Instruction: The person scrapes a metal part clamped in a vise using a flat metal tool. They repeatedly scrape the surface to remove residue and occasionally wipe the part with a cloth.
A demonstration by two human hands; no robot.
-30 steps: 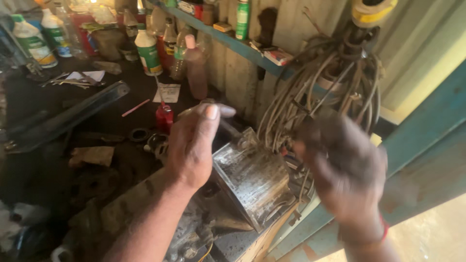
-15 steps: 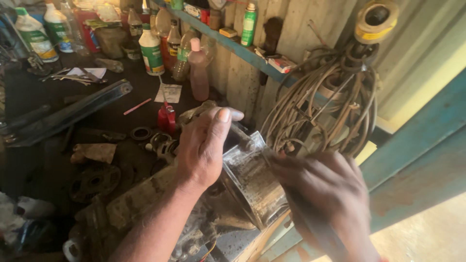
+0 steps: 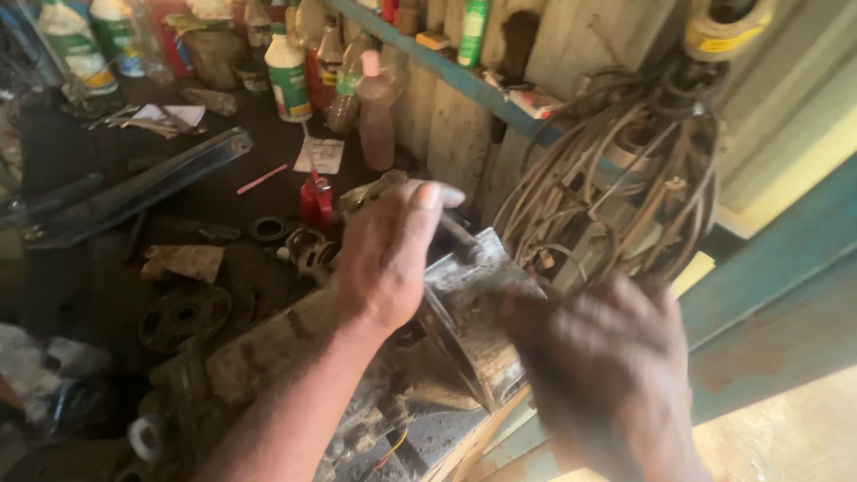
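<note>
1. Head view: the left hand [image 3: 388, 254] lies palm down on a grimy metal housing [image 3: 464, 330] that sits at the near edge of a dark, oily workbench [image 3: 223, 192], close to a blue-green door frame [image 3: 768, 295].
2. The left hand's fingers are held together and curved over the top of the housing, with the thumb stretched out toward the wall; the palm is touching the metal.
3. The right hand [image 3: 607, 375] is blurred. It hangs just beside the right end of the housing, fingers loosely spread and bent; whether they touch the metal cannot be told.
4. The housing is a blocky casting, grey-brown with caked dirt and grease. 1 flat face, turned toward the right hand, catches the light and looks scratched and shiny. A short dark shaft [image 3: 460, 239] sticks out of the top, just past the left thumb.
5. The dirty body of the part carries on to the lower left under the forearm, and thin wires [image 3: 393, 451], 1 of them yellow, show beneath it.
6. Behind the housing a thick bundle of tan cables [image 3: 616, 192] hangs against the wooden wall, with a roll of tape [image 3: 728, 27] above it.
7. On the bench to the left lie a small red bottle [image 3: 315, 201], metal rings [image 3: 268, 229], a round dark flange [image 3: 186, 314] and a long black bar [image 3: 134, 187]. Plastic bottles [image 3: 287, 76] stand along the back.
</note>
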